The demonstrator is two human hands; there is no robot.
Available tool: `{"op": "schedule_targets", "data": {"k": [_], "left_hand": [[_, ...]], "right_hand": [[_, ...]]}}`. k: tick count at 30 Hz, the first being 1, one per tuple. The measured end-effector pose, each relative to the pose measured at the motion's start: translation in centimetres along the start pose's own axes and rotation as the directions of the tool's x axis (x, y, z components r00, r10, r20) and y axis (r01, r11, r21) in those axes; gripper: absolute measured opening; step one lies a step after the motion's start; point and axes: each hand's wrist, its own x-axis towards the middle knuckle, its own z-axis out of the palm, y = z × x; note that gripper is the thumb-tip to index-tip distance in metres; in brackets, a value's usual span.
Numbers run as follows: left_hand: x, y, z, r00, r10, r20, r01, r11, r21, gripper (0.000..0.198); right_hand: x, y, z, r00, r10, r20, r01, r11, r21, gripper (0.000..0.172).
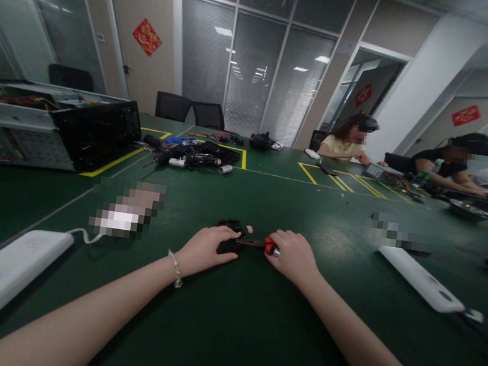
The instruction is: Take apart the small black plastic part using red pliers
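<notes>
My left hand (210,248) is closed on a small black part (229,245) that rests on the green table; its exact kind does not show. In my right hand (293,252) is a pair of pliers with red handles (269,246). The dark jaws (254,242) of the pliers point left and reach the black part beside my left thumb. Whether the jaws grip it I cannot tell. A small pale piece (249,229) lies just beyond the jaws.
A black computer case (101,132) stands at the far left. Tools and cables (194,152) lie in a pile ahead. White power strips (9,271) flank me, the right one (421,277) farther off. Several people (344,142) sit at the right, near a metal bowl (471,210).
</notes>
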Motion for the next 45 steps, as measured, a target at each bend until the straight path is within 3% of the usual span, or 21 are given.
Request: {"op": "schedule_targets", "data": {"k": [45], "left_hand": [[-0.03, -0.07, -0.06, 1.0, 0.0, 0.008, 0.0, 1.0, 0.009, 0.047]], "right_hand": [[0.02, -0.1, -0.28, 1.0, 0.011, 0.012, -0.011, 1.0, 0.021, 0.02]]}}
